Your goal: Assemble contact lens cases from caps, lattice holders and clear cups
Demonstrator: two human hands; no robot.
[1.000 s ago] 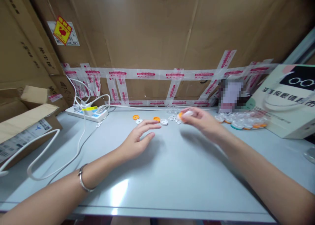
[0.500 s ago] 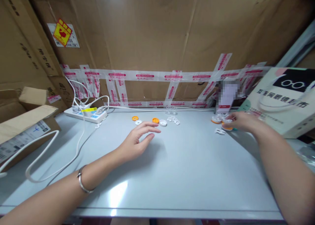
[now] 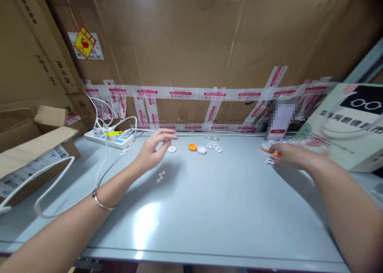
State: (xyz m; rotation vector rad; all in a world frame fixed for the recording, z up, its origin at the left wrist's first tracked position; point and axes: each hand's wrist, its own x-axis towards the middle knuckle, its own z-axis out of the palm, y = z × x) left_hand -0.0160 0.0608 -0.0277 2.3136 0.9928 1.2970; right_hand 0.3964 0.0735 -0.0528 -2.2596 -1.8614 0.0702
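My left hand point(image 3: 151, 151) hovers above the grey table point(image 3: 209, 209) with its fingers stretched apart and nothing in them. Its fingertips reach over a white cap point(image 3: 171, 148). An orange cap point(image 3: 192, 147) and another white cap point(image 3: 201, 150) lie just to the right, then several small clear pieces point(image 3: 216, 147). Tiny white pieces point(image 3: 160, 176) rest on the table below my left palm. My right hand point(image 3: 291, 155) is smeared by motion at the right, against a pile of orange and white caps point(image 3: 267, 147); its fingers cannot be read.
A white power strip point(image 3: 109, 137) with looping white cables sits at the back left, beside an open cardboard box point(image 3: 32, 149). A white printed carton point(image 3: 344, 125) stands at the right. A taped cardboard wall point(image 3: 191, 46) closes the back.
My left hand rose off the table and moved left toward the far caps, uncovering tiny white pieces. My right hand swung from the centre to the cap pile at the right.
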